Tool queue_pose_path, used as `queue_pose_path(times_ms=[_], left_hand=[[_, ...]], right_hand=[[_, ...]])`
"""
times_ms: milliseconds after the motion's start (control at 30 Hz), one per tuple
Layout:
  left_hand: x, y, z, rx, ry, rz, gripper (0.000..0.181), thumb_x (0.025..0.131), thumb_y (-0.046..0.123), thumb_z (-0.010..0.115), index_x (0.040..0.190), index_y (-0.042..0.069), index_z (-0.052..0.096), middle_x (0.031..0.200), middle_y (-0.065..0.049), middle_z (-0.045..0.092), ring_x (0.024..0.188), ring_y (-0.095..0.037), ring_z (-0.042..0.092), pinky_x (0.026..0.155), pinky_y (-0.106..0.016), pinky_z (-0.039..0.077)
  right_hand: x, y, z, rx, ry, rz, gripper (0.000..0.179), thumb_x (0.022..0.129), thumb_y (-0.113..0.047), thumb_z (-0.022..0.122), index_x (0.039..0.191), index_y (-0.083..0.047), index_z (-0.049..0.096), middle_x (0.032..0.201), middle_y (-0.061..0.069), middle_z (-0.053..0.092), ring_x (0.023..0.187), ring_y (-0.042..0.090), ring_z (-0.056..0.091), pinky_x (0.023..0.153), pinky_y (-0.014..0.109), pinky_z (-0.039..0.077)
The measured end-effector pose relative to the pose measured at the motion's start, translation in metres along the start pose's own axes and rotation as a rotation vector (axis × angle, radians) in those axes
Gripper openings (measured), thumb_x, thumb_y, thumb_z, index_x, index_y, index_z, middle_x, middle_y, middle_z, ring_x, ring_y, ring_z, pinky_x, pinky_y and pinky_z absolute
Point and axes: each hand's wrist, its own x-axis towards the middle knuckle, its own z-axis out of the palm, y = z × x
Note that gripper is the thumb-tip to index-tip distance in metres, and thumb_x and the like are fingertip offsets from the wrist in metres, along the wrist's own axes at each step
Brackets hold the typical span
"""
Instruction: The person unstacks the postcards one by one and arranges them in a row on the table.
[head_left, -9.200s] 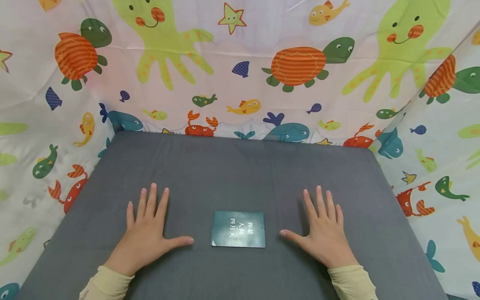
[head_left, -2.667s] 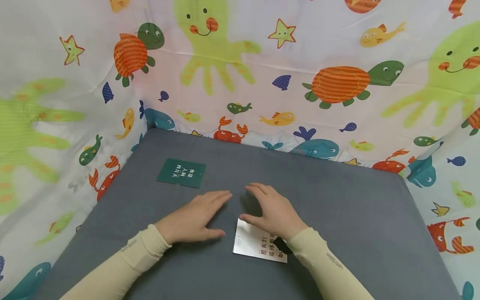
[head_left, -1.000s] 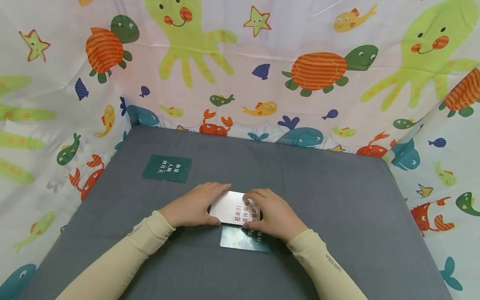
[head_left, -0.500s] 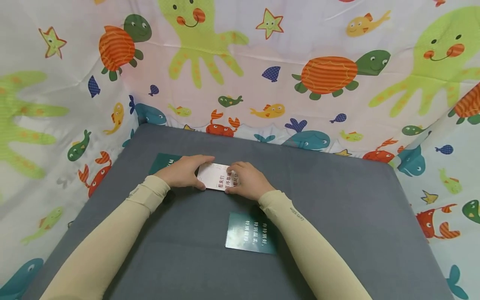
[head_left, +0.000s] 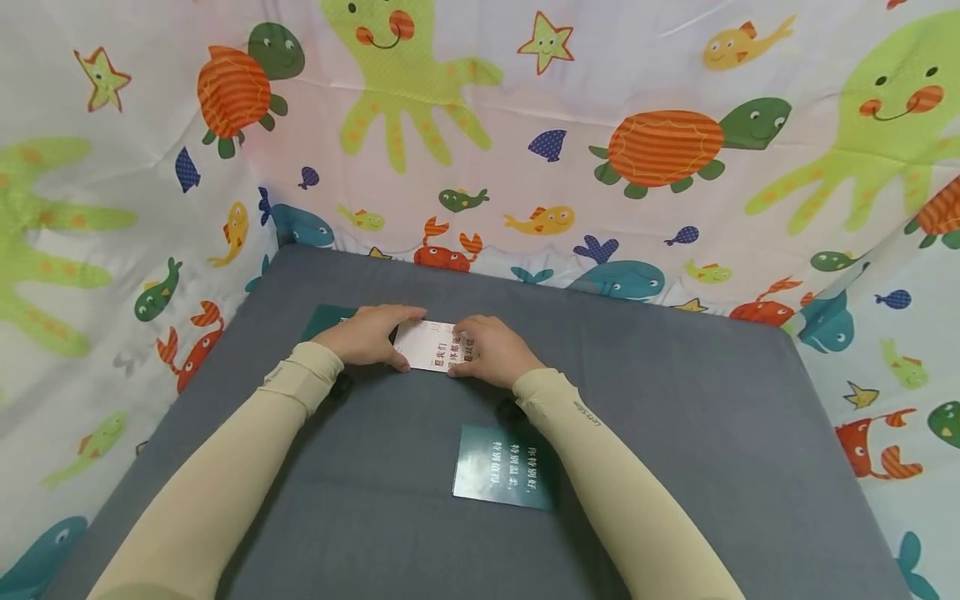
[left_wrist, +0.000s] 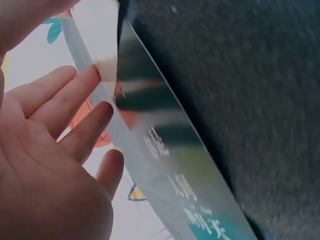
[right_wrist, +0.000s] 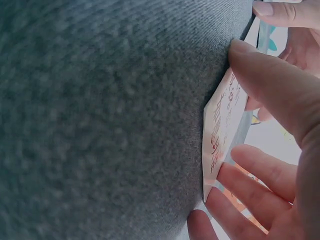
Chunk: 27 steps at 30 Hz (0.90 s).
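A white card with red-brown Chinese characters (head_left: 422,343) lies on the grey surface toward the back left. My left hand (head_left: 367,335) holds its left end between thumb and fingers. At the right end, my right hand (head_left: 495,350) grips it, with the thumb on the near edge and fingers along the far edge in the right wrist view. Just left of it is a dark green card (head_left: 324,318), mostly hidden by my left hand; its white characters show in the left wrist view. Another glossy green card (head_left: 504,468) lies nearer, partly behind my right forearm.
The grey cloth-covered table (head_left: 645,467) stretches to both sides and in front. White curtains with sea animals (head_left: 480,100) hang along its back and sides. Small black objects show under both wrists.
Earlier, one green card lay centrally between spread hands. It now sits back left; the white card has been carried from the middle to its right, exposing another green card. Lately the hands barely moved.
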Motion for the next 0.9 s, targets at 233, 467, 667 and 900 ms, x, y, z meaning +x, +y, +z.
queue_pose_path(times_ms=[233,467,667,900], left_hand=[[-0.002,-0.002,0.001,0.014,-0.006,-0.023,0.092,0.086,0.027,0.093,0.165,0.019,0.047,0.176,-0.017,0.035,0.165,-0.044,0.027,0.127,-0.072,0.03],[-0.005,0.004,-0.002,-0.009,-0.013,-0.052,0.092,0.085,0.026,0.093,0.165,0.02,0.047,0.176,-0.018,0.033,0.165,-0.046,0.027,0.125,-0.073,0.032],[-0.006,0.008,-0.004,0.002,-0.022,-0.052,0.091,0.087,0.024,0.091,0.166,0.019,0.045,0.176,-0.018,0.033,0.165,-0.045,0.026,0.126,-0.073,0.032],[-0.018,0.028,0.017,0.091,0.104,0.058,0.095,0.086,0.029,0.092,0.166,0.013,0.044,0.171,-0.013,0.045,0.163,-0.037,0.034,0.131,-0.065,0.028]], right_hand=[[-0.002,-0.009,-0.004,-0.011,-0.023,0.017,0.075,0.086,-0.046,0.092,0.147,-0.012,0.065,0.151,0.007,0.064,0.139,0.029,0.057,0.122,0.047,0.047],[-0.003,-0.013,-0.003,-0.037,-0.02,0.027,0.075,0.087,-0.048,0.091,0.148,-0.014,0.064,0.154,0.005,0.063,0.143,0.028,0.056,0.123,0.047,0.047],[-0.01,-0.011,-0.004,0.021,-0.024,0.055,0.089,0.086,-0.052,0.089,0.158,-0.012,0.054,0.168,0.008,0.048,0.156,0.031,0.043,0.128,0.051,0.04],[-0.061,0.007,-0.017,0.028,0.029,0.119,0.104,0.084,-0.069,0.083,0.167,-0.019,0.042,0.179,0.006,0.029,0.165,0.032,0.032,0.129,0.058,0.037]])
